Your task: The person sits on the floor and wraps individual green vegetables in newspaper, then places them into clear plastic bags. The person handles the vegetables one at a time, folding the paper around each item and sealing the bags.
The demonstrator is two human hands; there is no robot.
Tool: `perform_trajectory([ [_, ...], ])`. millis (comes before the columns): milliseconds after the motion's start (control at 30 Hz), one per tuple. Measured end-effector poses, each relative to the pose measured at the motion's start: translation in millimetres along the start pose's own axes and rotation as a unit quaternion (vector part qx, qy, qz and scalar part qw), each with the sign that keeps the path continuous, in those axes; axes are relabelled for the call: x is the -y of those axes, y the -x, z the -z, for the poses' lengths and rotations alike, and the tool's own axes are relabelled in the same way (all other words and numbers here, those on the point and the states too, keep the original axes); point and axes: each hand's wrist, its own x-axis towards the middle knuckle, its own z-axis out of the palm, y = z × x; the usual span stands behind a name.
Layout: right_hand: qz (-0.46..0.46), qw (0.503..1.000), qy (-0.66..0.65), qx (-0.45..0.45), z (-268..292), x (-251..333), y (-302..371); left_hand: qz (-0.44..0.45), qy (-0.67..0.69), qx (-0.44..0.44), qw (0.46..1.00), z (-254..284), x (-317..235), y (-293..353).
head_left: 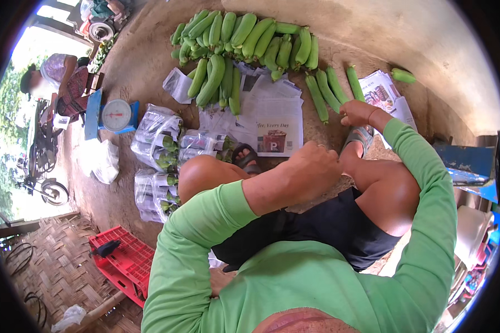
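Note:
My left hand [308, 171] is closed, held above the sheets between my knees; whatever its fingers hold is hidden. My right hand [358, 113] is further right and forward, its fingers pressed together beside the lower ends of several loose green gourds [332, 89]. I cannot make out anything in that pinch. Spread newspaper [278, 125] lies in front of me, beyond my left hand. At its far edge rest long green gourds [212, 82], below a larger heap of gourds [250, 36]. A stack of newspaper [380, 94] is just past my right hand.
Clear plastic bags of paper-wrapped gourds [158, 136] stand at my left. Beyond them are a blue dial scale [116, 115] and a white plastic bag [101, 159]. A red crate [128, 258] sits near left. Another person [66, 83] sits far left, near a motorcycle [44, 155].

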Motion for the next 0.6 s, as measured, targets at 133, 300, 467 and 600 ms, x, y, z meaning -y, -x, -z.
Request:
perform_trajectory([
  [133, 0.024, 0.998, 0.013, 0.055, -14, 0, -5, -0.022, 0.007, 0.066, 0.998, 3, 5, -20],
  [300, 0.005, 0.997, 0.003, 0.081, -15, 14, -4, -0.014, 0.063, 0.011, 0.998, -1, 28, -26],
  [467, 0.029, 0.996, 0.021, 0.080, -33, -8, -4, 0.005, 0.083, 0.041, 0.996, -2, 77, -52],
  [600, 0.015, 0.998, -0.031, 0.051, -33, -27, -4, 0.042, 0.048, -0.024, 0.998, 7, 93, -60],
])
